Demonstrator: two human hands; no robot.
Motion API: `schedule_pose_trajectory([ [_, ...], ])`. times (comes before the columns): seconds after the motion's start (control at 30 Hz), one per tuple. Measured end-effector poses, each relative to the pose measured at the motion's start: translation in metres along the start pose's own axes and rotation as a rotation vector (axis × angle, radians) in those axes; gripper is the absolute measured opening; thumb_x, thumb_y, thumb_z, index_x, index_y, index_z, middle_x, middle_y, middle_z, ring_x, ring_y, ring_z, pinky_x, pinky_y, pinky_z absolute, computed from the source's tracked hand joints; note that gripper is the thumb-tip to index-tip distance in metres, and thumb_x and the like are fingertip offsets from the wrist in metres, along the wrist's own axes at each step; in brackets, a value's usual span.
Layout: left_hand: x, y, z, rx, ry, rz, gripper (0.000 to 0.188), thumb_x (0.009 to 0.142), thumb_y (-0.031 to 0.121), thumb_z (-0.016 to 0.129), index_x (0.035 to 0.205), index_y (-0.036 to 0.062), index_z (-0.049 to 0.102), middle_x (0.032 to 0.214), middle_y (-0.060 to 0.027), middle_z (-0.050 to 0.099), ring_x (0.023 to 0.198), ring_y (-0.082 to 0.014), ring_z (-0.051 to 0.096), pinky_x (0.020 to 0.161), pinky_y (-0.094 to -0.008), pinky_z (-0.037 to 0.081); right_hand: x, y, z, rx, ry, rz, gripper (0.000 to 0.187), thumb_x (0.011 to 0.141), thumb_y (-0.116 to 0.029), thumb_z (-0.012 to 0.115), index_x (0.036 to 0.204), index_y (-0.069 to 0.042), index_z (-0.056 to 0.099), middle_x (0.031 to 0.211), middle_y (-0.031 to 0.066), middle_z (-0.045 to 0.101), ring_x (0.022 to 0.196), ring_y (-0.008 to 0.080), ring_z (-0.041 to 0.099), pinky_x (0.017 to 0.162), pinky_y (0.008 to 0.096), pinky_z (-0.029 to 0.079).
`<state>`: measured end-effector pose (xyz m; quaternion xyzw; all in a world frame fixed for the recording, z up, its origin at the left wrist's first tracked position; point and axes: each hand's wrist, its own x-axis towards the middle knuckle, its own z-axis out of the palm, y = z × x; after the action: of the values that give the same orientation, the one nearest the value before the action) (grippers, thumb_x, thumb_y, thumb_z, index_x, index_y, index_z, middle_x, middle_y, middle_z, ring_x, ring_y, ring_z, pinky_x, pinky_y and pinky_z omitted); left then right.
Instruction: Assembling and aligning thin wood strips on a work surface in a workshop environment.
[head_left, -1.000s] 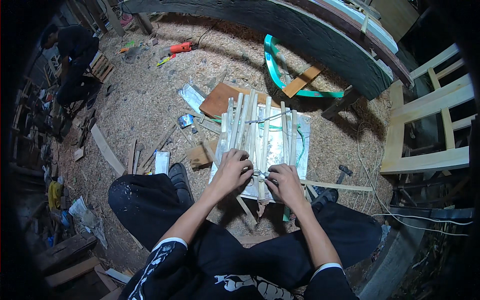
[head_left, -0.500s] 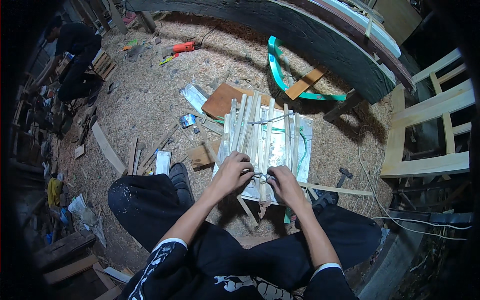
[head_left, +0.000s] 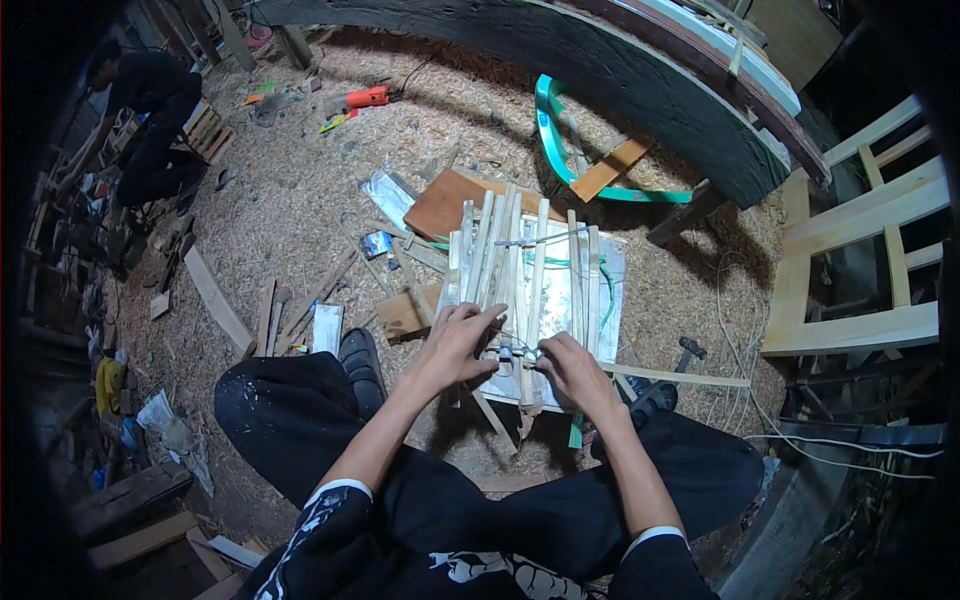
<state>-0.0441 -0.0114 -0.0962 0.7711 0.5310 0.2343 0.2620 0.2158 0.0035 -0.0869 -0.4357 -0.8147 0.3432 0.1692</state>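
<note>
Several pale wooden strips (head_left: 537, 265) lie lengthwise on a whitish board (head_left: 612, 290) in front of me. A thin grey band (head_left: 545, 240) crosses them at the far end. At the near end a thin grey tie (head_left: 515, 351) runs across the strips between my hands. My left hand (head_left: 455, 345) rests over the strips on the left, thumb and forefinger spread apart. My right hand (head_left: 575, 370) is closed in a pinch at the tie's right end. Its fingertips partly hide what they grip. Green string (head_left: 607, 285) lies under and beside the strips.
Wood shavings cover the ground. A hammer (head_left: 688, 352) lies to the right, a blue can (head_left: 376, 244) and loose wood to the left. Farther off are a red power tool (head_left: 367, 97), a green curved frame (head_left: 547, 125) and a crouching person (head_left: 155, 110). A wooden frame (head_left: 860, 215) stands right.
My left hand has opened from a pinch at the tie and drawn back slightly left. My right hand stays pinched at nearly the same place.
</note>
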Motion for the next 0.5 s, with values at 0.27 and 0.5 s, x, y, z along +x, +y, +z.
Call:
schedule_pose_trajectory([
  [0.27, -0.002, 0.003, 0.006, -0.159, -0.038, -0.045, 0.096, 0.073, 0.014, 0.085, 0.158, 0.0211, 0.041, 0.116, -0.0174, 0.064, 0.110, -0.0377, 0.056, 0.100, -0.0454, 0.045, -0.001, 0.001, -0.004, -0.020, -0.022, -0.006, 0.028, 0.094, -0.010, 0.069, 0.119, 0.003, 0.065, 0.104, 0.0208, 0.066, 0.097, 0.0418, 0.065, 0.083, 0.0442, 0.052],
  [0.5, -0.003, -0.002, 0.013, -0.166, 0.021, -0.081, 0.084, 0.074, 0.012, 0.083, 0.151, 0.0184, 0.051, 0.107, -0.0158, 0.066, 0.108, -0.0358, 0.057, 0.097, -0.0444, 0.047, 0.000, 0.004, -0.001, -0.026, -0.002, -0.015, 0.026, 0.093, -0.011, 0.070, 0.115, 0.003, 0.067, 0.103, 0.0200, 0.066, 0.096, 0.0407, 0.066, 0.082, 0.0431, 0.052],
])
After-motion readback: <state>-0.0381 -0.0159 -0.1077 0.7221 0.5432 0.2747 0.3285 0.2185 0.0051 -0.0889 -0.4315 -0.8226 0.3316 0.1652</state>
